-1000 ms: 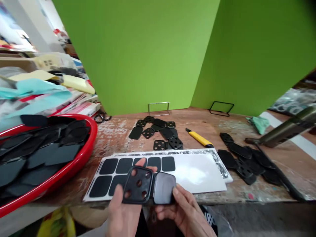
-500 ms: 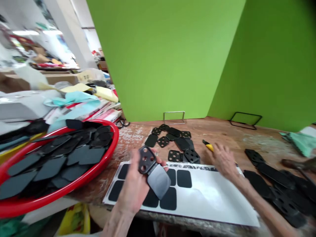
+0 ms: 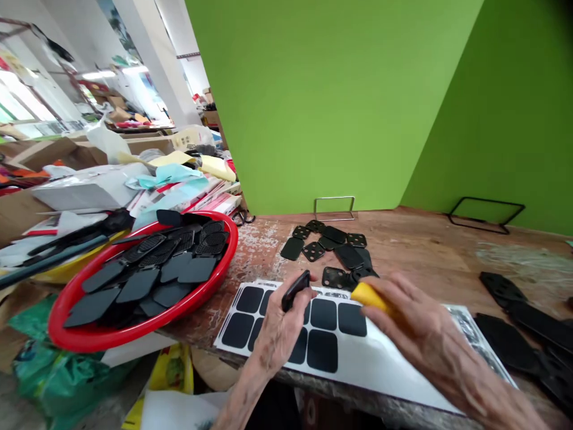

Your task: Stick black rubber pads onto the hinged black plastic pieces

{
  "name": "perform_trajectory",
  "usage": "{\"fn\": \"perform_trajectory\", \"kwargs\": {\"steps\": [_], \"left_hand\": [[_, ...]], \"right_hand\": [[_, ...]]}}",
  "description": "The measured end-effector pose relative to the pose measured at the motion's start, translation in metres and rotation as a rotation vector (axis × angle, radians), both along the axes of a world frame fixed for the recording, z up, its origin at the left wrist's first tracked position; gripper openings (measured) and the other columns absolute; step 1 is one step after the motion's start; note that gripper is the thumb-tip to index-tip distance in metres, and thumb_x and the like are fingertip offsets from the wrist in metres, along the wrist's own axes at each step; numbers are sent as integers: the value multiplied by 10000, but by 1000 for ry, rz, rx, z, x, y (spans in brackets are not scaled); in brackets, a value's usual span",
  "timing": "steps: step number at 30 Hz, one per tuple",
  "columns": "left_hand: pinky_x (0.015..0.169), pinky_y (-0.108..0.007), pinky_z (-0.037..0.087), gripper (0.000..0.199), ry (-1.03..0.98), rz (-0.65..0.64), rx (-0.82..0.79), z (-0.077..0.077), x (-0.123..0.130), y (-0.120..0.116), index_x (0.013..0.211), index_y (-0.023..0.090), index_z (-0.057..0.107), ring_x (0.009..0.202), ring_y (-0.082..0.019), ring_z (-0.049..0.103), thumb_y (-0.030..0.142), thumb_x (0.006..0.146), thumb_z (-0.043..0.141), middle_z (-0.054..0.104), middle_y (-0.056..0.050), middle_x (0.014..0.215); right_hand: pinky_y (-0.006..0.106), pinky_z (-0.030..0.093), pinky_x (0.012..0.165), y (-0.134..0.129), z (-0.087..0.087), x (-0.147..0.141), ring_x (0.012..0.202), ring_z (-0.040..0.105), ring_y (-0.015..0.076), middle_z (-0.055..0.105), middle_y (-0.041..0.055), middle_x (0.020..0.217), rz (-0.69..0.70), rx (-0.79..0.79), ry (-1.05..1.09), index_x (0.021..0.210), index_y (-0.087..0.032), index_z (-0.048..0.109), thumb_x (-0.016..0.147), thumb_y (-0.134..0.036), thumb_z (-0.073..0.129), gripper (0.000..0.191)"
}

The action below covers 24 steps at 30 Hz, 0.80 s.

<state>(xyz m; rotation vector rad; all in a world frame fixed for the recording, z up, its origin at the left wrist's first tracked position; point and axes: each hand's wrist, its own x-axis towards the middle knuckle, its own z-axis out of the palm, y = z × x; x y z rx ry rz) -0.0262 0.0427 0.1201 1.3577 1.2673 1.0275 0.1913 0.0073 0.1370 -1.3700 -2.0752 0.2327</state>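
My left hand (image 3: 282, 322) is closed round a black plastic piece (image 3: 296, 291), seen nearly edge-on above the white sheet. My right hand (image 3: 416, 325), slightly blurred, grips a yellow-handled utility knife (image 3: 369, 297); its blade end is not clear. Below both hands lies the white sheet (image 3: 380, 361) with rows of black rounded-square stickers (image 3: 322, 350), its right part bare white. Just beyond it are several loose black plates (image 3: 349, 257), some with round holes (image 3: 313, 251).
A red basin (image 3: 224, 278) heaped with black plates (image 3: 138, 285) stands on the left. More black pieces (image 3: 505, 343) lie at the right. Green panels (image 3: 331, 107) rise behind the wooden table, with a wire stand (image 3: 333, 208) and a black stand (image 3: 486, 215) before them.
My right hand has picked up the utility knife from the table and brought it nearer my left hand. My left hand has turned the black piece from face-up to edge-on. The view has shifted left.
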Motion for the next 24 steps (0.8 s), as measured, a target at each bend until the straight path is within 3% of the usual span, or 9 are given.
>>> {"fn": "perform_trajectory", "kwargs": {"steps": [3,5,11,17,20,24], "left_hand": [[740,-252,404,291,14,-53,106,-1,0,-2,1066,211,627,812,-166,565,393,896,478,648,-11,861],[731,-257,413,309,39,-71,158,-2,-2,-3,1093,199,612,829,-176,576,403,898,486,654,-33,910],[809,-282,417,256,232,-84,313,-4,-8,-1,1102,206,597,909,-183,582,326,917,467,638,-43,1002],[842,-323,413,226,392,-84,431,-5,-10,-3,1081,206,589,949,-196,559,203,887,473,607,-45,979],[840,-311,415,179,447,-93,473,-2,-12,-6,1033,232,578,924,-176,554,197,900,464,592,-19,941],[873,-320,406,199,596,-131,560,2,-19,12,1080,244,537,946,-171,536,190,909,451,577,-15,990]], "right_hand": [[274,470,561,-12,9,-28,653,550,145,505,40,935,129,43,-23,1266,-258,418,992,-347,393,289],[278,456,526,-14,8,-34,621,538,147,505,41,906,140,93,-53,1265,-236,422,989,-329,397,292],[286,443,497,-14,8,-32,603,556,154,515,49,900,112,199,-150,1254,-193,435,982,-322,409,303],[279,413,472,-11,13,-26,548,532,136,504,30,890,126,96,-206,1188,-205,486,991,-361,378,274],[285,386,473,1,3,-10,540,538,136,514,26,913,11,38,-259,1173,-235,504,1000,-412,336,300],[288,420,579,36,-33,39,675,591,163,546,37,927,-155,-120,-363,1111,-243,556,990,-472,326,346]]}}
